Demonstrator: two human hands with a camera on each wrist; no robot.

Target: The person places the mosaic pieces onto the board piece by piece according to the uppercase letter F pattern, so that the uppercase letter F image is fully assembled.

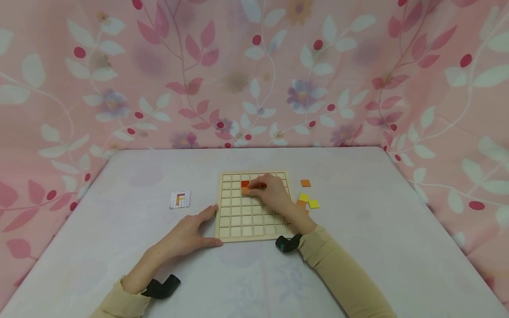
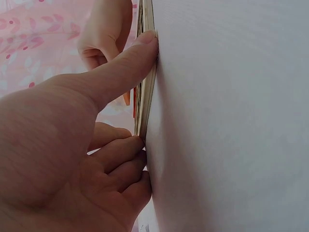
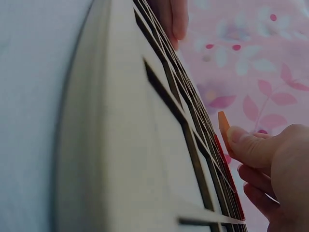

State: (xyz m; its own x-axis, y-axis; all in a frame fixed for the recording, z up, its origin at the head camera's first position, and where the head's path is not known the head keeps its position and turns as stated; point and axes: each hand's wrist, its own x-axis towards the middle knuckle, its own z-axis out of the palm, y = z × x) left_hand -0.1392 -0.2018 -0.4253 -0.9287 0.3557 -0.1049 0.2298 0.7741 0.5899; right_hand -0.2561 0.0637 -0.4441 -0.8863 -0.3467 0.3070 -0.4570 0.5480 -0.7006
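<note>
Pinching a small orange tile [image 1: 245, 191] between thumb and fingers: right hand [image 1: 273, 195], centre of the head view, over the upper middle of a wooden grid board [image 1: 236, 221]. Tile is tilted up in the right wrist view, apparently not yet flat in a square. Left hand [image 1: 187, 234] at the board's lower-left corner, fingers spread and touching its edge, grasping no tile. Red tiles [image 1: 245, 183] are down on the board (exact count hidden by the right hand). Loose on the tabletop [image 1: 358, 265], right of the board: yellow tiles [image 1: 314, 204] and more orange tiles [image 1: 305, 183]. Patterned card [image 1: 180, 199] lies left of the board. Judgement: early stage; red portion at least begun, orange in hand, yellow apparently untouched.
</note>
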